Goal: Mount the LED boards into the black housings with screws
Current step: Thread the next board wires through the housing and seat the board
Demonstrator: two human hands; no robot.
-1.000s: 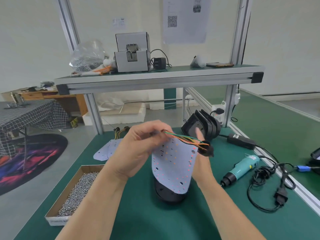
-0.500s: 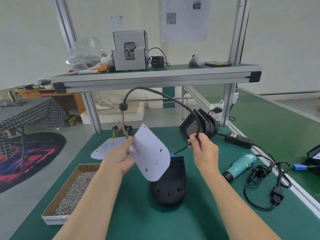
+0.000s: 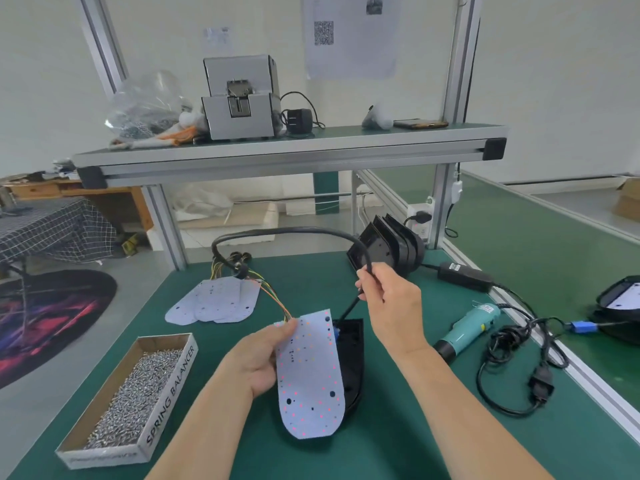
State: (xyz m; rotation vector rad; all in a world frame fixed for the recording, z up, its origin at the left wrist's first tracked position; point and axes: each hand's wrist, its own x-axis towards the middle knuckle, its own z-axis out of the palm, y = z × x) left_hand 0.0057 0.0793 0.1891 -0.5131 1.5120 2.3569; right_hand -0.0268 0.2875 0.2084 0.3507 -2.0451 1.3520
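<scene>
On the green bench [image 3: 381, 445], the black housing [image 3: 351, 362] lay with its LED board [image 3: 308, 372] unseated, gripped at 9 o'clock by the left hand [image 3: 258, 358], the right hand [image 3: 391, 303] pinching the black cable [image 3: 287, 232] at 1 o'clock; seating and all screws [image 3: 138, 389] evidently remained.
</scene>
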